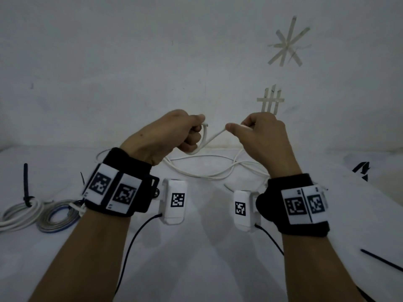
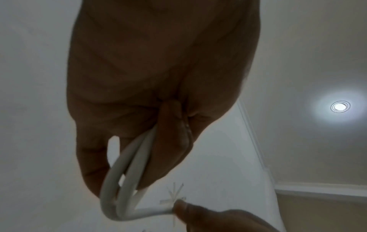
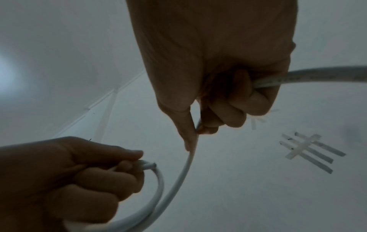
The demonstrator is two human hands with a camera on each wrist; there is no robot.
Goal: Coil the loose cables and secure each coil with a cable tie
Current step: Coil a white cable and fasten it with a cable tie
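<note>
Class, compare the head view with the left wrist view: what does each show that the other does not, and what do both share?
Only the head view shows two finished coils, the white coil bound by a black cable tie and the grey-blue coil, a spare cable tie and the loose cable loops lying on the table.

Only the left wrist view shows a ceiling light.

Both show the left hand gripping a small loop of white cable while the right hand pinches the strand.

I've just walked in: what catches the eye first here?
Two raised hands at the centre: the left hand grips the first loops of a white cable, and the right hand pinches it. The rest trails slack on the table, with two tied coils at far left.
</note>
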